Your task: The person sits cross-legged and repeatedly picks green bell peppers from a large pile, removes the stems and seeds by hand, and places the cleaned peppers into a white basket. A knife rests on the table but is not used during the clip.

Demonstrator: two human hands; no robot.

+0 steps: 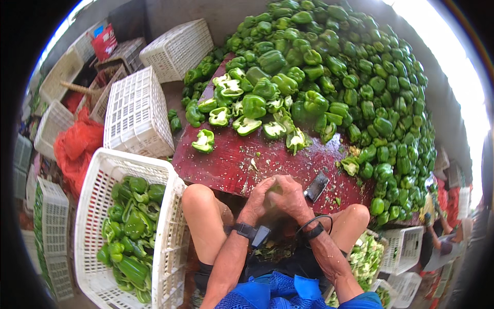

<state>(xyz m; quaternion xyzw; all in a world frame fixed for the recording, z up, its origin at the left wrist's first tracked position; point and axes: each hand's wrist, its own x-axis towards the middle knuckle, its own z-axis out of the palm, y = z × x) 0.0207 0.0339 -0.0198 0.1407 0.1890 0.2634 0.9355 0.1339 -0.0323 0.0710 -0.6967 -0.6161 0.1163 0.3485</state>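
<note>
My left hand [261, 197] and my right hand [287, 193] are cupped together above the near edge of a red board table [227, 166]. Between them shows a bit of a green bell pepper [274, 189], mostly hidden by my fingers. To the right of my right hand a dark, flat blade-like tool [318, 186] lies on the board. Beyond the hands lie split bell peppers with pale cores, among them a lone half [203, 141] at the left and another [296, 140] nearer the middle. Seeds and scraps are scattered over the red surface.
A large heap of whole green bell peppers [370, 89] covers the table's back and right. At my left stands a white plastic crate [87, 216] holding opened peppers. Pale trimmings [364, 255] fill a container at lower right. Another person [444, 247] sits at far right.
</note>
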